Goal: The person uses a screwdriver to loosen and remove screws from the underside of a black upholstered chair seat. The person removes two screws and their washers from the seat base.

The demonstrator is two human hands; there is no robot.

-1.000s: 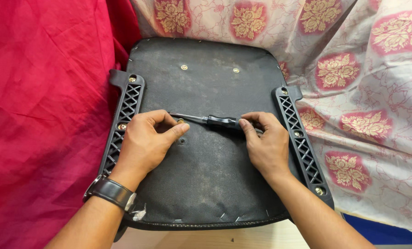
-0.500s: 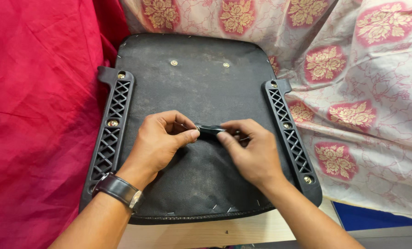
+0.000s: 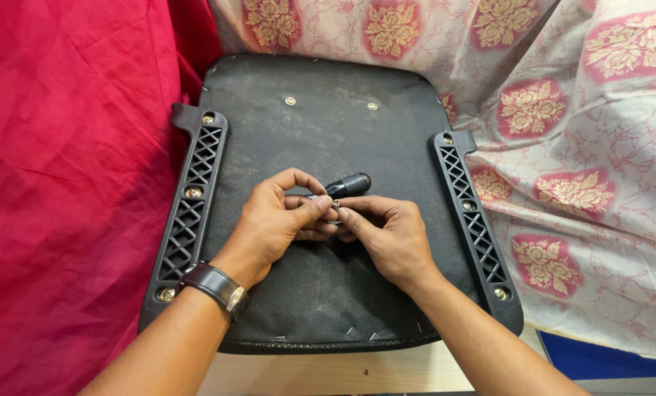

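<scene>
Together, two hands, left hand [image 3: 273,224] and right hand [image 3: 386,238], clench fingers on one screwdriver [image 3: 346,185].

screwdriver [image 3: 348,184] shaft hidden behind fingers [image 3: 314,209]

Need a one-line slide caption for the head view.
Both hands, left hand and right hand, grip a black-handled screwdriver over an upturned chair seat base.

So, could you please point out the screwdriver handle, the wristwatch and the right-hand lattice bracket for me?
screwdriver handle [image 3: 351,182], head view, on its rounded black end.
wristwatch [image 3: 212,284], head view, on the dark strap.
right-hand lattice bracket [image 3: 474,220], head view, on the middle of its lattice.
</scene>
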